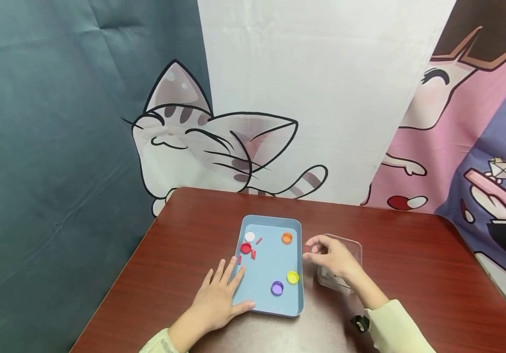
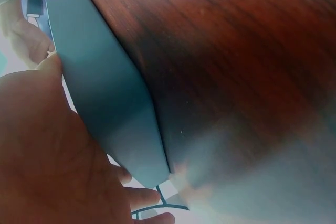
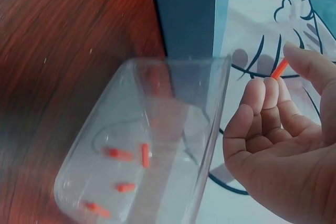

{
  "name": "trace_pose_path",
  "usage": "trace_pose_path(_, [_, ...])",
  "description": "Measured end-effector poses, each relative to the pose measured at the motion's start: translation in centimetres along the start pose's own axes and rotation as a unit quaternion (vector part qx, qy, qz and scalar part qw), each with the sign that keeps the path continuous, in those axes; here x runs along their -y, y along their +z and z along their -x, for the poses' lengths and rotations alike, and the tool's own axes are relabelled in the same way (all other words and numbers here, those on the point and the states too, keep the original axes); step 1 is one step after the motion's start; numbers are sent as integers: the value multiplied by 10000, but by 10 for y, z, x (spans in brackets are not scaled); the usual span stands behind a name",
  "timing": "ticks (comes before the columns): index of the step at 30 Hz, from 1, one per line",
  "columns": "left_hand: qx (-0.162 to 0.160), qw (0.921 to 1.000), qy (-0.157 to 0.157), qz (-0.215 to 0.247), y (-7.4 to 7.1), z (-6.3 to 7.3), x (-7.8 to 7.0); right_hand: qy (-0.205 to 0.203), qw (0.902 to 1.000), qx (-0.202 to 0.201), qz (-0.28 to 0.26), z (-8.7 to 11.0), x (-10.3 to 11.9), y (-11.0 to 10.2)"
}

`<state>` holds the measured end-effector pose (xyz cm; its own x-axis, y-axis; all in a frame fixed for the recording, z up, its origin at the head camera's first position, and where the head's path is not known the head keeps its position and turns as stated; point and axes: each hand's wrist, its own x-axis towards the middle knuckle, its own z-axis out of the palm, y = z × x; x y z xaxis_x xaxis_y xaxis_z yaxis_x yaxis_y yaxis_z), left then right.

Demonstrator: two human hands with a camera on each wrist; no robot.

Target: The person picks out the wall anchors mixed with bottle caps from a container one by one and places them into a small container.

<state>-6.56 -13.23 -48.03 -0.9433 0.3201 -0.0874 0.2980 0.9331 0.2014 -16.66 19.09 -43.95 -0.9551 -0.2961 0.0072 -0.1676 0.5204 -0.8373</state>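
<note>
In the head view, my left hand (image 1: 215, 300) rests with spread fingers on the left edge of a blue tray (image 1: 275, 310). My right hand (image 1: 335, 257) pinches a small orange-red stick (image 3: 280, 68) between thumb and fingertips, just right of the tray. Below that hand stands a clear plastic box (image 3: 207, 145); several similar sticks lie inside, one being this upright stick (image 3: 145, 156). The tray contains a white round cup (image 1: 249, 237), a red cup (image 1: 245, 248), an orange cup (image 1: 286, 238), a yellow cup (image 1: 292, 277) and a purple cup (image 1: 277, 288). Several red sticks (image 1: 254, 254) lie near the red cup.
Everything stands on a reddish-brown wooden table (image 1: 182, 230). Behind it hangs a printed cloth (image 1: 323, 98) with a cartoon cat. A dark small object (image 1: 361, 323) sits at the right sleeve's cuff. The right hand and forearm partly cover the clear box in the head view.
</note>
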Motion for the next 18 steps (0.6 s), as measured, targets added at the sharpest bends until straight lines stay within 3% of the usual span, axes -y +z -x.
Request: trace_pose_path(18, [-49, 10000, 27, 10, -2, 3, -1, 122, 9999, 2, -12, 14, -22, -34])
